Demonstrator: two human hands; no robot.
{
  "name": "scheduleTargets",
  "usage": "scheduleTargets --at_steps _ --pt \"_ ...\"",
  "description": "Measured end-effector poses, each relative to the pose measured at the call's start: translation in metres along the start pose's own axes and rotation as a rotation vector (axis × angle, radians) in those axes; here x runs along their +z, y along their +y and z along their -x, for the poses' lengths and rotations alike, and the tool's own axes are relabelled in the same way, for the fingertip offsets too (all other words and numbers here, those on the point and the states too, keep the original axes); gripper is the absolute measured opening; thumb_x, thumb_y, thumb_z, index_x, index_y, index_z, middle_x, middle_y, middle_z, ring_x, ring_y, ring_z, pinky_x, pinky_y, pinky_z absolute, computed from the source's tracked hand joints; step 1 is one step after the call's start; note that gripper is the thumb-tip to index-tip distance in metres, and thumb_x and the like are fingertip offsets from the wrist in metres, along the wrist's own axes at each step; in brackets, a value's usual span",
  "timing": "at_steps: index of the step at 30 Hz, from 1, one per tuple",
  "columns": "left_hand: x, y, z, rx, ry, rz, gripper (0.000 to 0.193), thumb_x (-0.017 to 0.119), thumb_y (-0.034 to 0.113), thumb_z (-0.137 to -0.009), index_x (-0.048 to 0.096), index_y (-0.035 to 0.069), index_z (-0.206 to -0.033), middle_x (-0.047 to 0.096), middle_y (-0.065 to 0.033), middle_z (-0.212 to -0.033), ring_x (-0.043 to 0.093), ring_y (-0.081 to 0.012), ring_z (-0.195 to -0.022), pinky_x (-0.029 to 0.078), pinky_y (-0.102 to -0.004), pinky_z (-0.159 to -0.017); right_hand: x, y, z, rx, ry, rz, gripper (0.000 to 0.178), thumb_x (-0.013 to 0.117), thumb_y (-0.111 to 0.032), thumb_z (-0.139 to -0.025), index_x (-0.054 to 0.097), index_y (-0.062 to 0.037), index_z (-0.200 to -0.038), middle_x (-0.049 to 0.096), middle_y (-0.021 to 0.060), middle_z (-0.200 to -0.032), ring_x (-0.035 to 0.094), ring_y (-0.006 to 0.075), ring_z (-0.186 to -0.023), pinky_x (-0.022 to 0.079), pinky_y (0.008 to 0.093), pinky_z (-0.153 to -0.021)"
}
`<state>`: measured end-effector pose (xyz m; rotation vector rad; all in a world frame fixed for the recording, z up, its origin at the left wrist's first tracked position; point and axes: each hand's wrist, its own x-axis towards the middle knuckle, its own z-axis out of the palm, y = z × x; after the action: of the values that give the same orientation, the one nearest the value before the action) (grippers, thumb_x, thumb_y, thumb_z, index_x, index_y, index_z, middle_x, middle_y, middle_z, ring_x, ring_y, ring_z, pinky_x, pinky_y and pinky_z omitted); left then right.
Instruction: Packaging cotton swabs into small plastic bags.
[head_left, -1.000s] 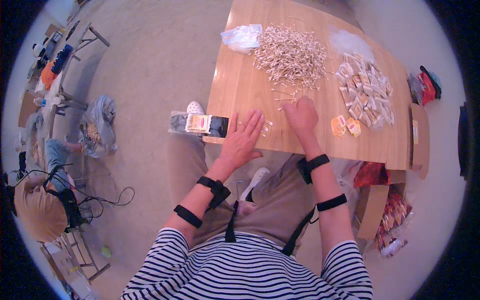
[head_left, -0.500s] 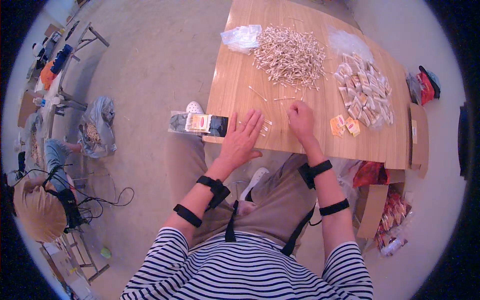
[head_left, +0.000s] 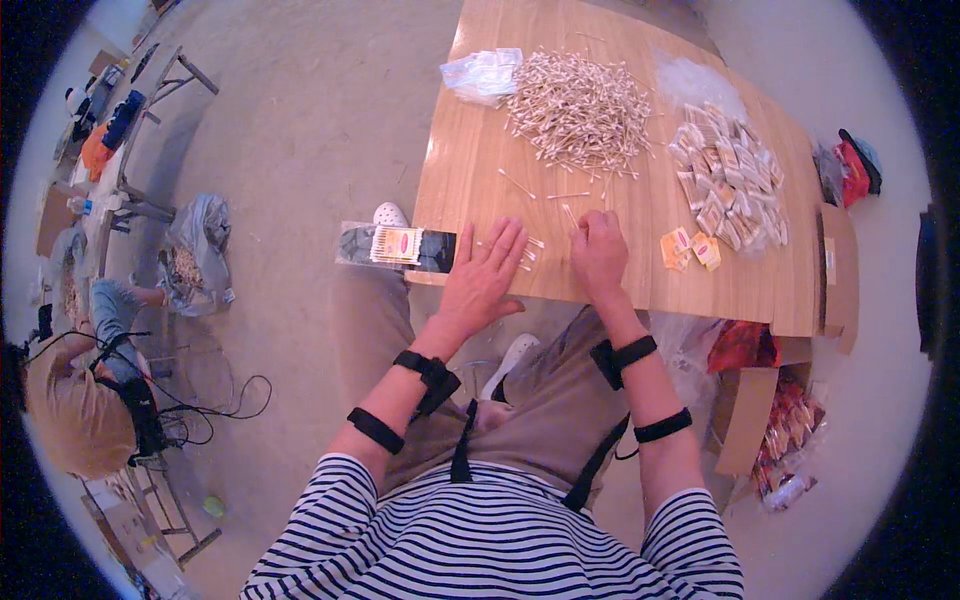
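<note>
My left hand (head_left: 480, 272) lies flat on the wooden table near its front edge, fingers spread. Several loose cotton swabs (head_left: 533, 243) show beside its fingertips; any under the palm are hidden. To its right my right hand (head_left: 600, 255) is closed in a pinch on a cotton swab (head_left: 569, 214), whose end sticks up past the fingers. Left of my left hand, a clear packet of cotton swabs with a yellow-orange card (head_left: 397, 245) rests on a dark flat piece (head_left: 437, 252) at the table's left edge. Farther back spreads a big heap of cotton swabs (head_left: 580, 110).
Filled swab packets (head_left: 728, 180) are piled at the right, with yellow-orange cards (head_left: 690, 249) before them. Clear plastic bags (head_left: 482, 76) lie at the back left. Below the right side stands a cardboard box (head_left: 745, 420). Another person (head_left: 85, 410) sits at far left.
My right hand has shifted slightly left and toward me, and a swab end now shows at its fingers. My left hand has stayed flat in place.
</note>
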<state>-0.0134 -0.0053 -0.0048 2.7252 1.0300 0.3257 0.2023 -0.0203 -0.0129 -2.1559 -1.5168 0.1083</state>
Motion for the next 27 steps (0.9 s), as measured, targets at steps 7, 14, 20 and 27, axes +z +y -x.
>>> scheduleTargets --at_steps 7,14,20,27 --pt "-0.001 0.000 -0.001 0.000 -0.007 0.000 0.118 0.087 0.043 -0.057 0.029 0.004 -0.152 0.028 -0.0101 -0.159 0.022 -0.0257 -0.149 0.013 -0.0561 -0.121 0.009 0.000 -0.009 -0.175 0.021 -0.098 0.007 0.058 -0.012 -0.085 0.060 -0.0047 -0.086 0.058 0.0172 -0.093 0.061 0.0398 -0.084 0.051 0.0495 -0.071" --pt "0.001 -0.003 0.000 0.021 -0.021 0.022 0.119 0.084 0.048 -0.059 0.025 0.006 -0.154 0.024 -0.0091 -0.162 0.021 -0.0268 -0.150 0.010 -0.0575 -0.120 0.021 -0.034 -0.014 -0.370 -0.131 -0.234 0.012 0.057 -0.012 -0.086 0.064 -0.0050 -0.094 0.061 0.0178 -0.096 0.063 0.0402 -0.086 0.052 0.0490 -0.074" --pt "0.004 -0.003 -0.002 0.020 -0.038 -0.015 0.112 0.083 0.050 -0.061 0.033 0.004 -0.150 0.025 -0.0103 -0.161 0.021 -0.0266 -0.150 0.010 -0.0576 -0.120 0.047 -0.054 -0.049 -0.115 -0.082 0.111 0.012 0.059 -0.015 -0.085 0.063 -0.0064 -0.093 0.062 0.0153 -0.095 0.064 0.0369 -0.085 0.053 0.0481 -0.074" --pt "0.003 -0.002 0.000 0.023 -0.003 -0.016 0.112 0.083 0.051 -0.060 0.034 0.004 -0.150 0.027 -0.0103 -0.160 0.022 -0.0259 -0.150 0.011 -0.0580 -0.120 0.024 -0.032 -0.027 -0.295 -0.265 0.214 0.023 0.056 -0.015 -0.087 0.065 -0.0067 -0.107 0.065 0.0153 -0.102 0.067 0.0357 -0.091 0.055 0.0463 -0.075"
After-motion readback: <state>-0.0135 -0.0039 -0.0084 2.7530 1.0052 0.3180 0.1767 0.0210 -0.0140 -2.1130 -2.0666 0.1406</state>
